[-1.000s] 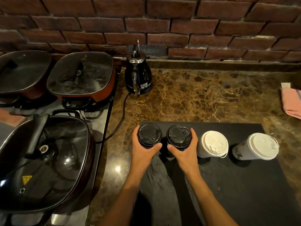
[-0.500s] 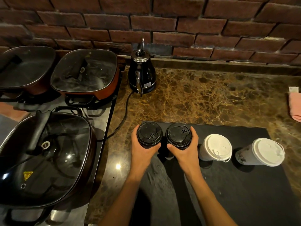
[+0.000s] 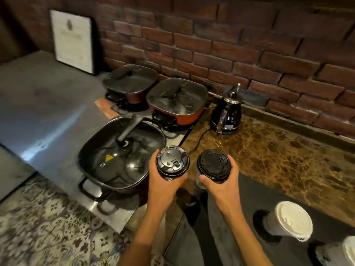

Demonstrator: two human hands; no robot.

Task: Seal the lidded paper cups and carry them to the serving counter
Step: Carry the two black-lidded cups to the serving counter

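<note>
Black-lidded cups have left the dark mat (image 3: 269, 198): your left hand (image 3: 163, 187) grips one cup (image 3: 172, 162), your right hand (image 3: 222, 185) the other cup (image 3: 213, 163), both upright and swung left. Carrying has begun; two white-lidded cups (image 3: 292, 219) remain.

1. A raised mark reading "7L" stands on the right-hand black cup lid (image 3: 213, 163).
2. A yellow warning triangle sits on the nearest pan's glass lid (image 3: 109, 158).
3. The framed paper (image 3: 72, 40) against the wall is too blurred to read.
</note>
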